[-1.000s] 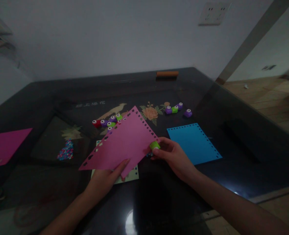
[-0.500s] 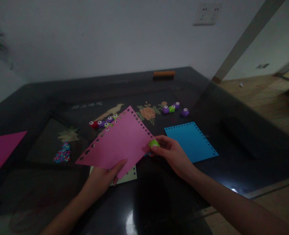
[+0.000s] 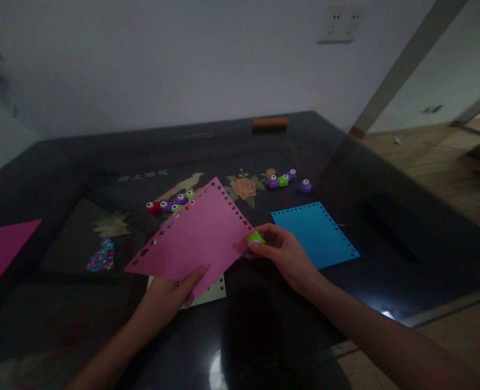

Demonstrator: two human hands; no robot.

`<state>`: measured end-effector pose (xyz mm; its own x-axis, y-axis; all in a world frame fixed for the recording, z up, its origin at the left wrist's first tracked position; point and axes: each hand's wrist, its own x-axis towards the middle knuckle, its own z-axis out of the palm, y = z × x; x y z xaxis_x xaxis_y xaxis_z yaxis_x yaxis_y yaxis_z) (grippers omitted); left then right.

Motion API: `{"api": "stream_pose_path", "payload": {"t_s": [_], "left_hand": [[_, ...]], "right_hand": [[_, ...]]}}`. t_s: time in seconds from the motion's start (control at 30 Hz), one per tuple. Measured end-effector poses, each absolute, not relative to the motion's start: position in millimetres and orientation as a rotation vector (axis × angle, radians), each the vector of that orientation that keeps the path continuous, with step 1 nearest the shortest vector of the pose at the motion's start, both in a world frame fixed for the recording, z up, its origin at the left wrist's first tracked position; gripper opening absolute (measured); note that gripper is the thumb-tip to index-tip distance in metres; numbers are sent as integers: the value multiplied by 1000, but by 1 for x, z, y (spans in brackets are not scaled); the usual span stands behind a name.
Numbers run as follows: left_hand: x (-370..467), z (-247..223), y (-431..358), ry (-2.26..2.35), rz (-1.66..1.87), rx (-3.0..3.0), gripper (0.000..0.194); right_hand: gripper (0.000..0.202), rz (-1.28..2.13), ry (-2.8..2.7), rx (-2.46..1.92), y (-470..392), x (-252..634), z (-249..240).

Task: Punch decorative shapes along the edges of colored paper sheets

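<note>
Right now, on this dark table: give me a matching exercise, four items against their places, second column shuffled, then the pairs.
Items
1. pink punched paper sheet
2. small green paper punch
3. blue punched paper sheet
4. orange bar

Places
A. at the table's far edge, by the wall
B. flat on the table, right of the right hand
C. pinched in the right hand at the pink sheet's edge
D. held up by the left hand

Pairs: 1-D, 2-C, 3-B, 4-A

A single head-worn camera looks forward and down from close above the near edge of the dark glossy table (image 3: 386, 227), facing the white wall (image 3: 183, 59) behind it, though dim light perhaps hides detail.
</note>
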<state>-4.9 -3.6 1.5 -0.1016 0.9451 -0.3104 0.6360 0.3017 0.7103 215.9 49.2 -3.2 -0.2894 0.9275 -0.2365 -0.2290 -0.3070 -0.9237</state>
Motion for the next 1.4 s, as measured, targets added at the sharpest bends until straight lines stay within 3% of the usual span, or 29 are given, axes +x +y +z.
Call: {"api": "stream_pose_path", "payload": {"t_s": [1.4], "left_hand": [[-10, 3, -1, 1839, 297, 1436, 50]], "right_hand": [[28, 1731, -1046, -1062, 52, 217, -4]]}}
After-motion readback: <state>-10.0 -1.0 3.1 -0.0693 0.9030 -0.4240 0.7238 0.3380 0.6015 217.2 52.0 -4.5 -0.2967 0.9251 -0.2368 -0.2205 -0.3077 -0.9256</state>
